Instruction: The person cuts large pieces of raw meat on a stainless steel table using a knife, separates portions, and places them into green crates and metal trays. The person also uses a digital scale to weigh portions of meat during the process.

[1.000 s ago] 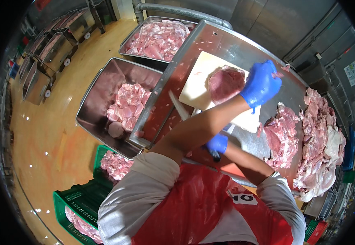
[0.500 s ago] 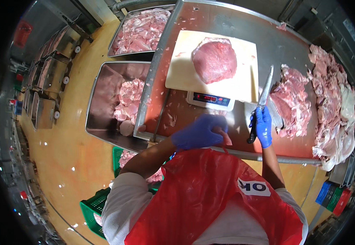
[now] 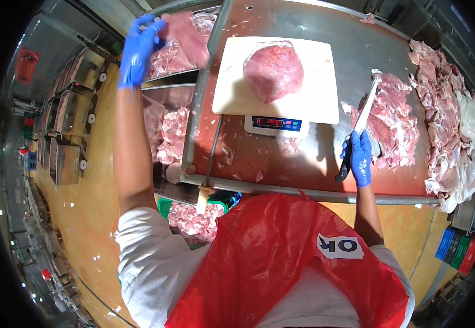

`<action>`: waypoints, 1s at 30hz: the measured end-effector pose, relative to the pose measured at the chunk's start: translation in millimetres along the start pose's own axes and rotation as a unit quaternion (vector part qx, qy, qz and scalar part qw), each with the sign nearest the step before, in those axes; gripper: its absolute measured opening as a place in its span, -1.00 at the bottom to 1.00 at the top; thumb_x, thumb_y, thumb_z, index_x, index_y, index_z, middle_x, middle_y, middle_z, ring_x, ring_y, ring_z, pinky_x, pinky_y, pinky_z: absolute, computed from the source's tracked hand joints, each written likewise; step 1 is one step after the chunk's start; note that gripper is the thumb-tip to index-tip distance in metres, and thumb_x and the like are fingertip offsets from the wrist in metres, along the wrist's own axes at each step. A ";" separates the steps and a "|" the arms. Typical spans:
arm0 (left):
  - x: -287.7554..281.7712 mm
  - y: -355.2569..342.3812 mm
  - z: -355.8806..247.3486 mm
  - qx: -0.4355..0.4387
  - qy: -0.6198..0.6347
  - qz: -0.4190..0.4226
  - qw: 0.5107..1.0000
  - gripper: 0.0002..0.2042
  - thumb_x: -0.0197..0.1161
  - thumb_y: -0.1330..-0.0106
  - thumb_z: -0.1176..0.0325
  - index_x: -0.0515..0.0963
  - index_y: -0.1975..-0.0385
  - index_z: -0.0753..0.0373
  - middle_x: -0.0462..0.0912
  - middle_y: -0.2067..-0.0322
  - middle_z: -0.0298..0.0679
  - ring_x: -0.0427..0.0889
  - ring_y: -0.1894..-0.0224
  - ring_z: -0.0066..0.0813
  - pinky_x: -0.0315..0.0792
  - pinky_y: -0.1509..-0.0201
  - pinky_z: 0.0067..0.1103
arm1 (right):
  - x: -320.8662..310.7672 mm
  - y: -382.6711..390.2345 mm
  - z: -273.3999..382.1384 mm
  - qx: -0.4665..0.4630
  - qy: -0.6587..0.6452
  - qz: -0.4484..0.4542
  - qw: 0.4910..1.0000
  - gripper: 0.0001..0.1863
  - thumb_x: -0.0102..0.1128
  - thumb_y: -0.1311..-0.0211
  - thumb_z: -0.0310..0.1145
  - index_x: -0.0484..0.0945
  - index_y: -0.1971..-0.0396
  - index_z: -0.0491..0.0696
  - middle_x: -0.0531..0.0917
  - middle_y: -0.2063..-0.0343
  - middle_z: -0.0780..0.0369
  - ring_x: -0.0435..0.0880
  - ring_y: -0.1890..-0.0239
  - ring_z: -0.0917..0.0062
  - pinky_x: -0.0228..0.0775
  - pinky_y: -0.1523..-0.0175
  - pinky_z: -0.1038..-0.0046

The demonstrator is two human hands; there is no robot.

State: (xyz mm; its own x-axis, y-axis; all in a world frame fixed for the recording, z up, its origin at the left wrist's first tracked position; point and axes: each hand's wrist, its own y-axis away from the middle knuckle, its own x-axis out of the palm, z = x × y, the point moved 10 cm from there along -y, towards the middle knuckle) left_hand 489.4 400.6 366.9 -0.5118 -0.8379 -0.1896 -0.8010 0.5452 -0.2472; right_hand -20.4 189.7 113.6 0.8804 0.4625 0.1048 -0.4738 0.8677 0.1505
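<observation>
Pink and floppy, a flap of meat [image 3: 187,41] is just beside the fingers of the left hand [image 3: 138,49], off past the left side of the white board [image 3: 317,71]. It is over a metal tub [image 3: 174,78] with more meat in it, also left of the board. The flap is blurry, so I cannot tell if the fingers pinch its edge or are free of it. They look partly spread, not balled up. The flap looks thin, light and soft, so it should bend easily and may slip. I think a whole-hand hold on its middle is safest, since a thin edge might tear.

The right hand [image 3: 360,156] is just past the board's near right corner. It is wrapped snugly around the black handle of a knife [image 3: 365,112]. The blade points forward, beside a pile of meat [image 3: 393,126] right of the board. The knife looks stiff, and its handle is the good place to hold.

A round lump of meat [image 3: 274,71] rests on the board, and no hand touches it. It looks heavier than the flap, soft and slick, so a wide hand scooping from below should suit it. A small scale [image 3: 277,124] peeks out at the board's near edge.
</observation>
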 end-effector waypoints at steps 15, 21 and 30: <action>232.2 28.1 156.1 -0.005 0.055 0.399 0.915 -0.16 0.38 -0.20 0.17 0.06 -0.41 0.27 0.18 -0.36 0.00 0.19 -0.38 -0.25 0.15 -0.40 -0.40 | 127.4 -54.7 -3.2 0.098 -0.233 0.108 0.962 -0.65 0.02 -0.44 -0.23 0.45 -0.03 -0.18 0.60 0.10 0.12 0.62 0.04 0.30 0.57 -0.04 0.24; 267.7 34.7 123.9 0.159 0.072 0.447 0.877 -0.51 0.37 -0.18 0.11 0.50 -0.03 0.25 0.55 0.01 -0.11 0.46 -0.13 -0.31 0.29 -0.26 -0.45 | 170.6 -95.3 -20.6 0.056 -0.301 0.237 0.922 -0.75 0.01 -0.43 -0.35 0.46 -0.04 -0.01 0.56 0.16 0.26 0.53 0.18 0.55 0.46 0.02 0.44; 131.5 165.5 117.5 0.063 0.099 0.106 0.987 -0.32 0.49 0.05 0.14 0.44 -0.14 0.20 0.33 -0.05 -0.05 0.34 -0.17 -0.12 0.22 -0.29 -0.28 | 162.6 -53.4 -10.2 0.132 -0.137 0.214 0.958 -0.71 0.13 -0.36 -0.26 0.50 0.00 -0.04 0.63 0.19 0.34 0.56 0.12 0.66 0.37 -0.07 0.54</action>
State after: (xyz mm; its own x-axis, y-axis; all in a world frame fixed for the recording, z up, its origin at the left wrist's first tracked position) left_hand 326.0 383.6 189.4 -0.7237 -0.6871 -0.0641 -0.6311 0.6966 -0.3414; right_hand 148.3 220.4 112.5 0.5822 0.6692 0.4618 -0.8112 0.5163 0.2745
